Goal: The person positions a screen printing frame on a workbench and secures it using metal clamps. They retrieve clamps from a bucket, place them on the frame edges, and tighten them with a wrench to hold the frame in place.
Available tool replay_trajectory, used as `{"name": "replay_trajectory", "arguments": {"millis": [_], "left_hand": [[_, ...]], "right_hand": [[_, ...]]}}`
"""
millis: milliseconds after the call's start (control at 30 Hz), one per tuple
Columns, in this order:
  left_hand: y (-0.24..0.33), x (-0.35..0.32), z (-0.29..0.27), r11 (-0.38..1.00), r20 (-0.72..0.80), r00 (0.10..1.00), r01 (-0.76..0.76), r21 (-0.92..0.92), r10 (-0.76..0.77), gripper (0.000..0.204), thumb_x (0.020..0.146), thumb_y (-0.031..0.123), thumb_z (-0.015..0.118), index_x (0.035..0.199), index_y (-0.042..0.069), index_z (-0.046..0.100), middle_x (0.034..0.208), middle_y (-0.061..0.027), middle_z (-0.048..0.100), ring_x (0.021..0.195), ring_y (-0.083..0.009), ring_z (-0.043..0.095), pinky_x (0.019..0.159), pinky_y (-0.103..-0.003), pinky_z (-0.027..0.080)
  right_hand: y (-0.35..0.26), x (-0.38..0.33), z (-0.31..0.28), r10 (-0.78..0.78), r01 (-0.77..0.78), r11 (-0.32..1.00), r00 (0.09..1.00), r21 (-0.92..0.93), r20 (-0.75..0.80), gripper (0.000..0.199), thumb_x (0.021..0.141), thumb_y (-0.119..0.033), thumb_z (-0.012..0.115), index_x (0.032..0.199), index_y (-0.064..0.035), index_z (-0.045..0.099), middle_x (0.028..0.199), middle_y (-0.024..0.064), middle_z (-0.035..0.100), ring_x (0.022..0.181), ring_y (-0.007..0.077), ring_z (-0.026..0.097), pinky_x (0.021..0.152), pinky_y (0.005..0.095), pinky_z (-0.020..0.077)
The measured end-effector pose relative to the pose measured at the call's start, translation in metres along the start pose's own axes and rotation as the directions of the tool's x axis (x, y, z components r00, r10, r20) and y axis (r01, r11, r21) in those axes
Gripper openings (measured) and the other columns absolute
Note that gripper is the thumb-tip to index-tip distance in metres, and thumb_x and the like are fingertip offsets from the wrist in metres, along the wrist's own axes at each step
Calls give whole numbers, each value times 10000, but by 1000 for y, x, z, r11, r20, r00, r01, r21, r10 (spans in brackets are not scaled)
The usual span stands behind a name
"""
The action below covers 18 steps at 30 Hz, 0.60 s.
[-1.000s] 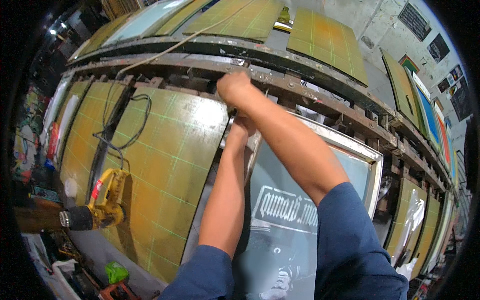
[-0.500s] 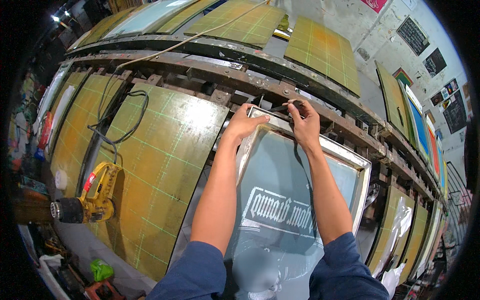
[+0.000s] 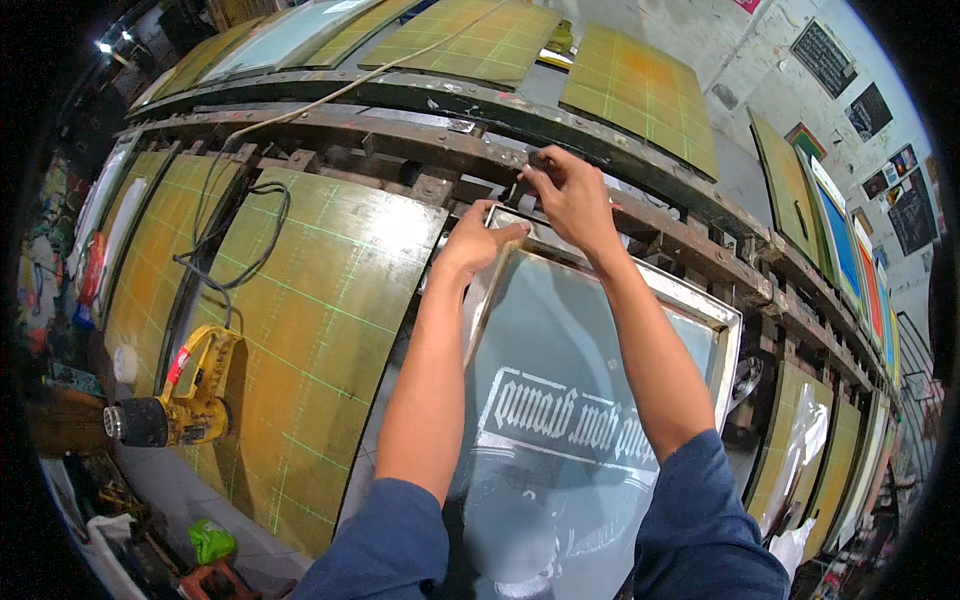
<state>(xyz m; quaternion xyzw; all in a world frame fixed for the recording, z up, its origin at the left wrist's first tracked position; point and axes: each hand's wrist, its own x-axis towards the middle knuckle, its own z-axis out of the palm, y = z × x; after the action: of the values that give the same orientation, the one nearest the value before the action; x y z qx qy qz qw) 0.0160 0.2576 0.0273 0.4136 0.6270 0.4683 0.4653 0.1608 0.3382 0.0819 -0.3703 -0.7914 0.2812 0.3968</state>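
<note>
Far L, yellow heat gun (image 3: 195,395) by gridded olive board (image 3: 320,330). L hand (image 3: 473,245): forearm near vert., thumb on top-L corner of screen frame (image 3: 690,299), gripping it. Frame's R of board, in front of person. R hand (image 3: 577,202): forearm slants up-L over frame, wrist bent, fingertips pinching small dk piece (image 3: 537,160) nr brown rail (image 3: 450,149).

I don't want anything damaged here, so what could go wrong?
The screen frame might shift if the left hand at its corner slips. The right hand is close to the metal rail, so it could get pinched. The looped cable of the yellow heat gun might snag if brushed.
</note>
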Motion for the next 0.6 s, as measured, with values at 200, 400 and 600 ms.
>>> {"name": "replay_trajectory", "arguments": {"millis": [200, 400, 600], "left_hand": [[8, 0, 2, 995, 5, 1000, 17, 93, -18, 606, 790, 238, 808, 1292, 7, 559, 1170, -146, 654, 1077, -214, 585, 932, -335, 453], [-8, 11, -1, 997, -1, 1000, 13, 73, -13, 656, 768, 256, 847, 1277, -23, 540, 1103, -169, 675, 989, -218, 630, 876, -345, 493], [-1, 2, 2, 1000, -7, 1000, -14, -9, 14, 668, 764, 247, 853, 1279, -36, 534, 1073, -161, 681, 964, -196, 630, 851, -342, 499]], "right_hand": [[-17, 16, 9, -201, 209, 962, 978, -177, 63, 174, 873, -151, 678, 1007, -40, 666, 807, 200, 706, 719, 352, 700, 656, 405, 527], [9, 1, -5, 66, -79, 987, 993, 138, 99, 178, 897, -153, 658, 995, -8, 628, 799, 205, 695, 739, 389, 694, 660, 424, 526], [4, -5, 0, -63, 64, 998, 996, -14, 62, 184, 897, -173, 668, 969, -10, 624, 774, 217, 669, 712, 389, 671, 646, 436, 504]]}}
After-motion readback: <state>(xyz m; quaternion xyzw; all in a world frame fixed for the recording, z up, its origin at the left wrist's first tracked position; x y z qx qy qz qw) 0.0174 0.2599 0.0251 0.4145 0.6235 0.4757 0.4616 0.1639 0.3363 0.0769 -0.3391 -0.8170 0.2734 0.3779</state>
